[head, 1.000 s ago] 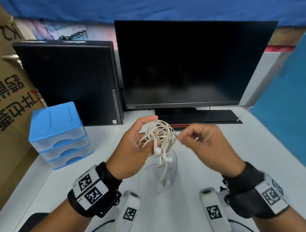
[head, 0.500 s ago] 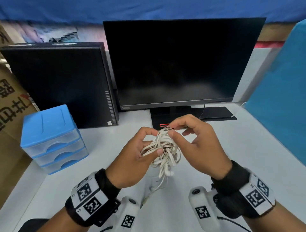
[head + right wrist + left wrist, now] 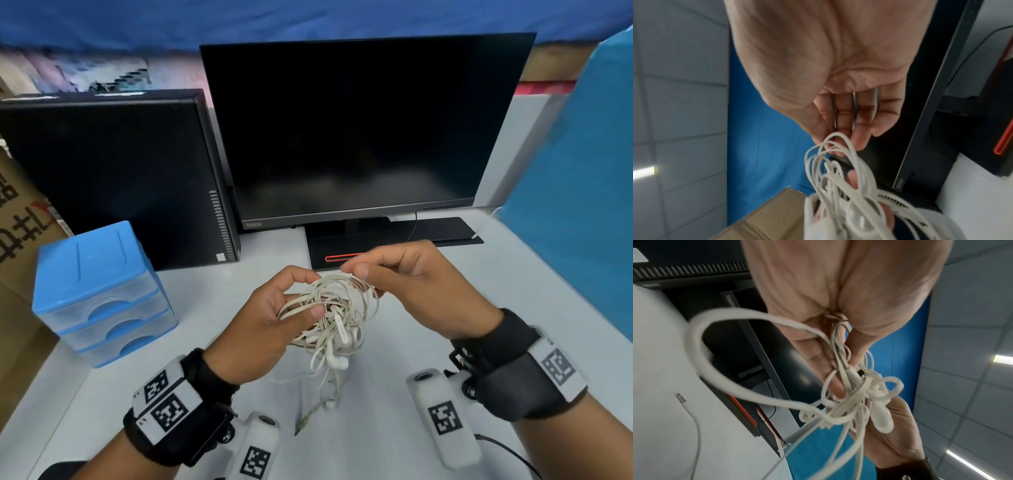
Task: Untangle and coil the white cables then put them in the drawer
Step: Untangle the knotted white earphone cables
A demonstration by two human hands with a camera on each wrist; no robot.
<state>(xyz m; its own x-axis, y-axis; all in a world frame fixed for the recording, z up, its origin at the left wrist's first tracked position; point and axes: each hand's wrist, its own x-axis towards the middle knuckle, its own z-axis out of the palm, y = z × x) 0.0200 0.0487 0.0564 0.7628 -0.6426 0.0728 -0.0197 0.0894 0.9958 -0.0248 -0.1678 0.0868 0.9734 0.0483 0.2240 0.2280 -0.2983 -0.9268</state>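
Observation:
A tangled bundle of white earphone cables (image 3: 334,315) hangs in the air above the white desk (image 3: 445,308). My left hand (image 3: 274,318) grips the bundle, thumb pressed on its left side. My right hand (image 3: 404,277) pinches loops at the top right of the tangle between thumb and forefinger. Earbuds (image 3: 337,363) dangle below, and a loose end with a plug (image 3: 301,423) trails onto the desk. In the left wrist view the cables (image 3: 855,395) wrap over my fingers. In the right wrist view the loops (image 3: 838,162) sit at my fingertips. A blue drawer unit (image 3: 99,291) with its drawers closed stands at the left.
A black monitor (image 3: 359,130) on its stand (image 3: 387,236) faces me. A black computer case (image 3: 113,178) sits behind the drawer unit. Cardboard boxes (image 3: 17,222) line the left edge and a blue panel (image 3: 582,205) closes the right.
My right hand came in from the right to the tangle and now pinches its upper loops. Both hands and the bundle stayed in front of the monitor stand.

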